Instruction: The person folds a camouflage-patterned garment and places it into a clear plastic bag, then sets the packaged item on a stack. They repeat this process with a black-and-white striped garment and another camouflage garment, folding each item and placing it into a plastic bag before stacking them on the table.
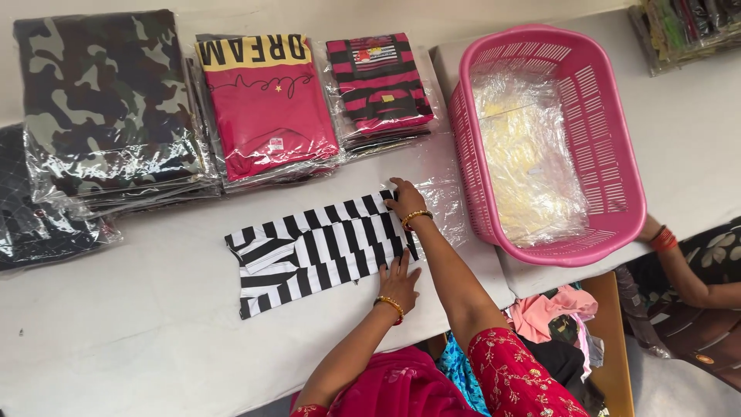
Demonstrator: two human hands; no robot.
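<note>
I look down from above my own arms at a white table (116, 340). A folded black-and-white striped garment (309, 251) lies flat in the middle of it, its right end partly inside a clear plastic bag (440, 205).

As I judge it, the risk is that the thin bag bunches or slips on the smooth table as the cloth goes in, so the neat fold skews or the striped edge catches at the bag's mouth. The bag also lies just beside the pink plastic basket (610, 116), which could snag it.

My left hand (397, 282) is spread open, palm down, fingers flat on the near right edge of the striped garment; it grips nothing. My right hand (403, 199) rests at the garment's far right corner, fingers loosely curled on the plastic; whether it pinches the bag I cannot tell.

Far left sit stacks of bagged clothes: camouflage (108, 100), pink (266, 104), and red-and-black striped (378, 81). Another person's forearm (683, 266) shows at right.
</note>
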